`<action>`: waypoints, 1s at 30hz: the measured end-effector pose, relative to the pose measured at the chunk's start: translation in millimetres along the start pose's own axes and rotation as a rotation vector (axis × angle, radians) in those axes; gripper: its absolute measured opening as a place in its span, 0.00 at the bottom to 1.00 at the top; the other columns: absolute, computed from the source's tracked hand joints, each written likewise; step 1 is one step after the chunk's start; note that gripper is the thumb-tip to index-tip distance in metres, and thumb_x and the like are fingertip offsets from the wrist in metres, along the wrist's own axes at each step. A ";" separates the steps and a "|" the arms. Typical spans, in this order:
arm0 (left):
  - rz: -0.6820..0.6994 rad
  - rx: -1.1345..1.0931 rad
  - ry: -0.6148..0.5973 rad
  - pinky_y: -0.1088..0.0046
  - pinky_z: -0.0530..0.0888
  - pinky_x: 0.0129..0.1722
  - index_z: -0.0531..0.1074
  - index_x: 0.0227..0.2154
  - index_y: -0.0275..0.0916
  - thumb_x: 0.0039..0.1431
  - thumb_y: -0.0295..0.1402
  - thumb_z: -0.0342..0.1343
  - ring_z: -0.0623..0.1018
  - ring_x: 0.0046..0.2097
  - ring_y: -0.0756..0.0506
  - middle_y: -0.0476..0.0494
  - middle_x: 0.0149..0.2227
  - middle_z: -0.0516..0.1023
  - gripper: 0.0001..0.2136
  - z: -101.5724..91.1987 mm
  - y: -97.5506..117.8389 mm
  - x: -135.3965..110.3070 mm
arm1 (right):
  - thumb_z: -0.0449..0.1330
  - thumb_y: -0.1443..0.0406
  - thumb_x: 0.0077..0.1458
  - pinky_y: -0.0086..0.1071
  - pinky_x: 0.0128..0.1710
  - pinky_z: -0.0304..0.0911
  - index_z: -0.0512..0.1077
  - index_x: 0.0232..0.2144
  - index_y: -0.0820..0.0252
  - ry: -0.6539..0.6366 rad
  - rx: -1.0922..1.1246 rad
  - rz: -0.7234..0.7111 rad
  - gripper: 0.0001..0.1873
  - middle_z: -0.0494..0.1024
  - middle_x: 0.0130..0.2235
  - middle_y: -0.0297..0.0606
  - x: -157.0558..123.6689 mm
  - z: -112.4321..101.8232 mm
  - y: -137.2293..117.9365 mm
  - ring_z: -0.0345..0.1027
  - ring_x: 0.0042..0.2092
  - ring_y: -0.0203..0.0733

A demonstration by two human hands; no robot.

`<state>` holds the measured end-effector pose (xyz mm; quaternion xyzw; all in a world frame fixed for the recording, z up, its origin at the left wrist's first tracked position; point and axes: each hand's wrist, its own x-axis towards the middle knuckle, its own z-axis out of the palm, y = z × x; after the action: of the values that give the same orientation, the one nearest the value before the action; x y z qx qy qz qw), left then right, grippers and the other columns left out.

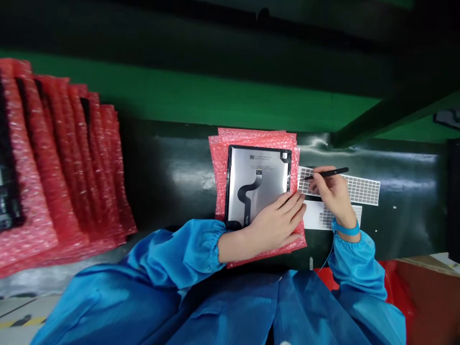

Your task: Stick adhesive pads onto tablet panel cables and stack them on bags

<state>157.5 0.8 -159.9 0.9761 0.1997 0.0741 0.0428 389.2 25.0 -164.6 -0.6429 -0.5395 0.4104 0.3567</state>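
A tablet display panel (pixel 240 167) lies back side up on stacked red bubble-wrap bags (pixel 251 138). A black flex cable (pixel 243 193) curves over its silver back. My left hand (pixel 278 220) rests across the panel's lower right part, fingers stretched to the right with their tips by the edge of a sticker sheet (pixel 363 189). Held in my right hand (pixel 334 191) are slim black tweezers (pixel 336 171), their tip over that sheet's left part. Below it lies a second sheet (pixel 312 215), partly bare of its small grey squares. My right forearm partly covers it.
Many red bubble-wrap bags (pixel 77 172) lean in a row at the left, dark parts showing in some. The dark glossy table (pixel 172 167) meets a green back panel (pixel 172 91). A slanted bar (pixel 373 120) stands at the right. A blue wrist strap (pixel 348 229) circles my right wrist.
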 end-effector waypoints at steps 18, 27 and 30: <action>-0.115 -0.070 -0.076 0.48 0.61 0.73 0.71 0.67 0.23 0.72 0.56 0.53 0.64 0.74 0.30 0.24 0.71 0.69 0.37 -13.3 -17.7 11.7 | 0.65 0.53 0.69 0.33 0.29 0.80 0.75 0.47 0.53 0.076 0.153 0.044 0.12 0.81 0.32 0.32 12.3 -3.2 -6.6 0.81 0.32 0.40; -0.111 -0.040 -0.068 0.49 0.62 0.71 0.73 0.65 0.25 0.72 0.57 0.53 0.66 0.73 0.30 0.25 0.70 0.71 0.37 -15.3 -17.5 11.7 | 0.66 0.52 0.68 0.32 0.27 0.79 0.75 0.44 0.53 0.100 0.142 0.068 0.13 0.83 0.36 0.34 15.6 -0.8 -9.4 0.80 0.31 0.39; -0.103 -0.040 -0.066 0.48 0.62 0.71 0.73 0.66 0.24 0.72 0.56 0.53 0.66 0.73 0.30 0.25 0.69 0.71 0.37 -13.6 -17.8 12.1 | 0.67 0.51 0.67 0.32 0.25 0.78 0.75 0.43 0.53 0.110 0.160 0.074 0.14 0.84 0.35 0.34 18.1 -0.2 -10.0 0.80 0.30 0.40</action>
<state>159.5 22.6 -147.0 0.9654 0.2465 0.0433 0.0726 386.8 44.4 -158.1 -0.6532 -0.4605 0.4292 0.4208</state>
